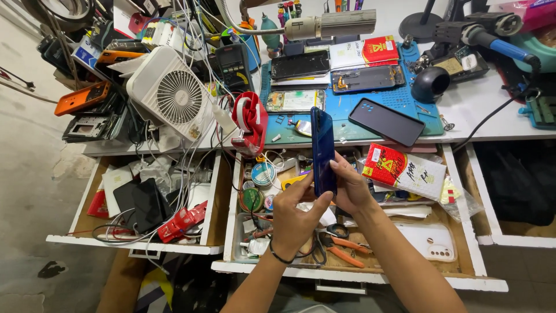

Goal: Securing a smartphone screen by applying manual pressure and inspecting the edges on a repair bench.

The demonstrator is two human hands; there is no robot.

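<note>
Both forearms come up from the near edge of the view and meet in the middle, a little right of centre. The left hand (295,217) is lower and nearer; its wrist carries a thin dark band, and it shows its back to the camera. Its thumb points up and to the right, and the fingers are curled in a closed grip. The right hand (350,185) is just beside it, slightly farther and higher, with the forearm running diagonally from the near right corner. Its fingers are bent inward to the left and its thumb is on the near side. The two hands touch each other, both raised and bare.
</note>
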